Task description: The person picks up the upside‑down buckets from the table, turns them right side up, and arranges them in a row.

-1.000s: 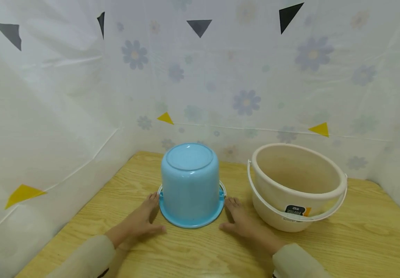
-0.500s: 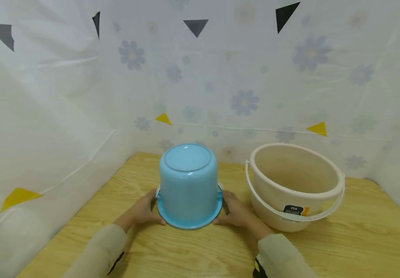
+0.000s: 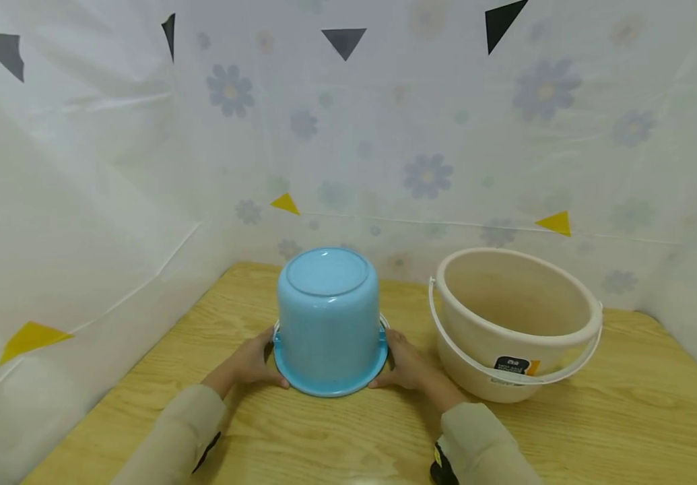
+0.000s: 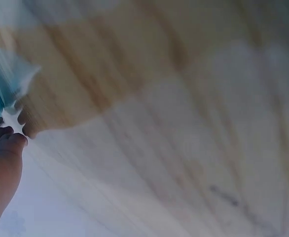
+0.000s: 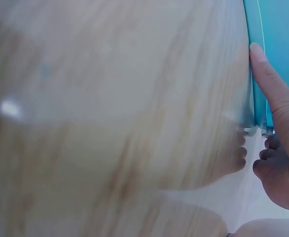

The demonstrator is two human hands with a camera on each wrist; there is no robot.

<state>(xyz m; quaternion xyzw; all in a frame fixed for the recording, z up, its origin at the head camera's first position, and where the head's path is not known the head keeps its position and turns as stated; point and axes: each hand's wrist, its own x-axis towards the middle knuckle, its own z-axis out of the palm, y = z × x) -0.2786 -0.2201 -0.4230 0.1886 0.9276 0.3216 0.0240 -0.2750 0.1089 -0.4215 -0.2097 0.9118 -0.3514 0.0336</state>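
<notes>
A light blue bucket (image 3: 328,330) stands upside down on the wooden table (image 3: 324,444), its base facing up. My left hand (image 3: 252,362) grips the left side of its rim near the handle joint, and in the left wrist view the curled fingers of this hand (image 4: 4,153) are beside the blue rim. On the opposite side, my right hand (image 3: 405,364) holds the rim. Its thumb lies along the rim in the right wrist view, where the fingers of the hand (image 5: 285,143) curl by the handle joint. The bucket's thin handle shows partly behind it.
A larger beige bucket (image 3: 475,339) stands upright to the right, its white handle (image 3: 466,358) hanging down in front. Pale flower-patterned sheeting (image 3: 348,148) encloses the table at the back and sides.
Both hands have closed in from beside the blue bucket onto its rim, thumbs now at the front edge. The bucket still stands on the table; the beige bucket has not moved.
</notes>
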